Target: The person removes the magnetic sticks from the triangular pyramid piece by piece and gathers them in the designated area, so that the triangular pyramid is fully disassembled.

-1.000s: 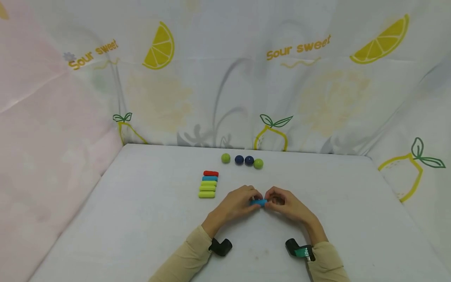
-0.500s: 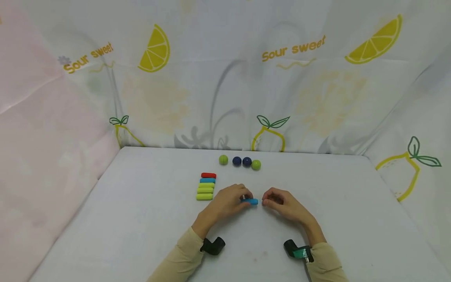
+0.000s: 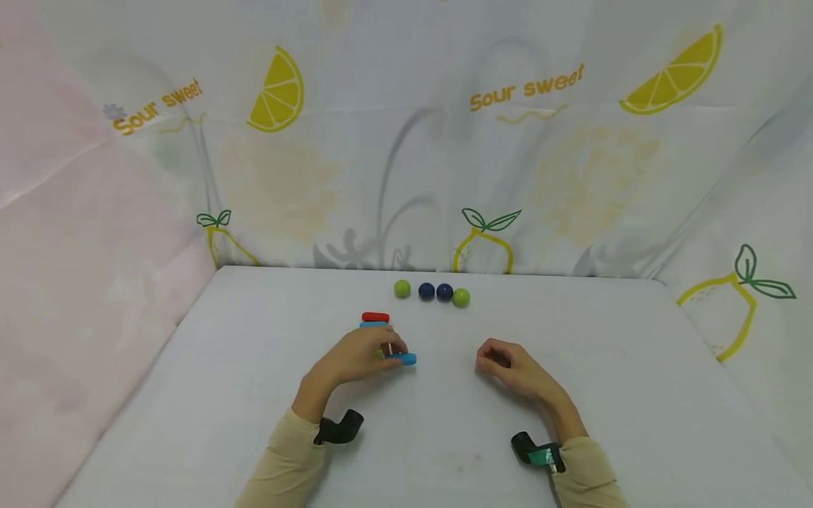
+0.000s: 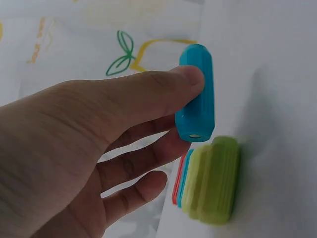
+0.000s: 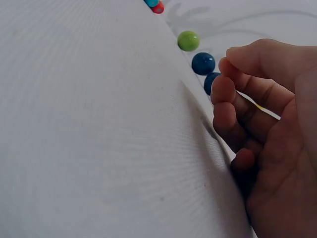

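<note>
My left hand [image 3: 352, 358] pinches a blue magnetic stick [image 4: 204, 110] between thumb and fingers. A small pale dot shows in the stick's end. Just beyond it in the left wrist view, several yellow-green sticks [image 4: 224, 181] lie side by side with a blue stick [image 4: 185, 179] and a red stick [image 4: 177, 184]. In the head view the hand covers most of that row, leaving the red one [image 3: 375, 317] in sight. My right hand [image 3: 517, 368] rests at the table, fingers loosely curled, holding nothing.
Toward the back of the white table [image 3: 610, 395] sit a green ball [image 3: 402, 288], two dark blue balls [image 3: 435, 291] and another green ball [image 3: 461, 297]. A patterned cloth [image 3: 406, 127] hangs behind the table's back edge.
The left hand has carried the blue stick leftward, away from the right hand and over to the row. The right hand let go of the stick and has stayed nearly in place.
</note>
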Action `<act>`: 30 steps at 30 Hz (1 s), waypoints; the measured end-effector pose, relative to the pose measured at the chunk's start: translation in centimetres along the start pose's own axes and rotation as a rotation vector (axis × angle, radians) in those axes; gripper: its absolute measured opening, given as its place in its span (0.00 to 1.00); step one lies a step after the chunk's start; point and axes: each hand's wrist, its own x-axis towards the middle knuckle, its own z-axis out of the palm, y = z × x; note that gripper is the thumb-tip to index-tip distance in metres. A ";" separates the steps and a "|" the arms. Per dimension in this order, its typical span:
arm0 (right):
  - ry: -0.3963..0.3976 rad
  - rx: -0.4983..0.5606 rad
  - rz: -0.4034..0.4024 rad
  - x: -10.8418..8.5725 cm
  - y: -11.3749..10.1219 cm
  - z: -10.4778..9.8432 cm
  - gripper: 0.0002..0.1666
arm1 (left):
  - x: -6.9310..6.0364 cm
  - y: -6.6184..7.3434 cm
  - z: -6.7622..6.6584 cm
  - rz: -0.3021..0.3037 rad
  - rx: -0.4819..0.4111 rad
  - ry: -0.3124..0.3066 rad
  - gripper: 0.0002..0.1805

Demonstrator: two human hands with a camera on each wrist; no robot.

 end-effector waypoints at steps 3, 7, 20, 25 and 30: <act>-0.003 -0.001 0.002 0.0 0.1 0.1 0.04 | -0.9 -1.3 -1.1 -0.028 -0.031 0.001 0.06; -0.013 0.001 0.008 0.0 0.1 0.0 0.04 | -2.2 -2.9 -2.3 -0.057 -0.062 -0.020 0.06; -0.006 0.000 -0.005 -0.2 0.1 -0.1 0.04 | -2.6 -4.0 -2.0 -0.070 -0.066 -0.091 0.06; -0.012 0.015 0.001 -0.2 0.1 0.0 0.04 | -2.6 -3.9 -1.8 -0.074 -0.079 -0.081 0.06; -0.013 0.003 -0.002 -0.2 -0.1 -0.1 0.04 | -2.6 -4.2 -1.5 -0.075 -0.063 -0.067 0.07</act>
